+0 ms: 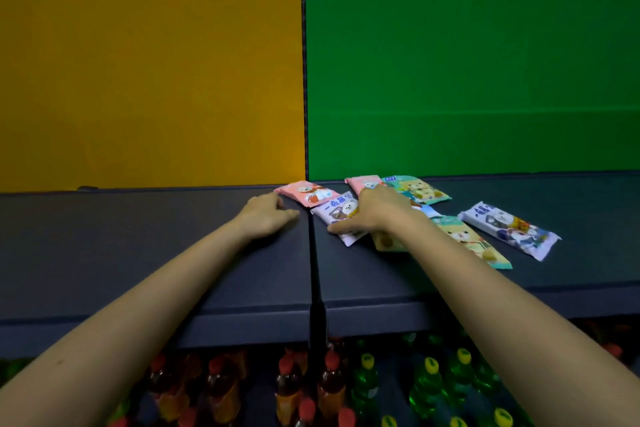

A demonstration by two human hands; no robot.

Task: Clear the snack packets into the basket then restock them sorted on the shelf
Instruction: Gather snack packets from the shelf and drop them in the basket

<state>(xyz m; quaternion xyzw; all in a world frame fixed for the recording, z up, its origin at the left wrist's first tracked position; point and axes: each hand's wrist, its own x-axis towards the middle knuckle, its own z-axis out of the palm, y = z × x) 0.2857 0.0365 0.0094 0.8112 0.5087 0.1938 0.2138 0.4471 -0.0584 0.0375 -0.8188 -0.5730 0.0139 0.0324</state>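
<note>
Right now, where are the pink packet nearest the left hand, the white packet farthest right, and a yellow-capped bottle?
pink packet (306, 194): head view, middle of its printed face.
white packet (509, 229): head view, middle of its printed face.
yellow-capped bottle (431, 365): head view, on its cap.

Snack packet (509, 230) lettering blurred, nothing legible

Shop: stocked shelf (207, 253), bottled drinks (429, 378) below.
</note>
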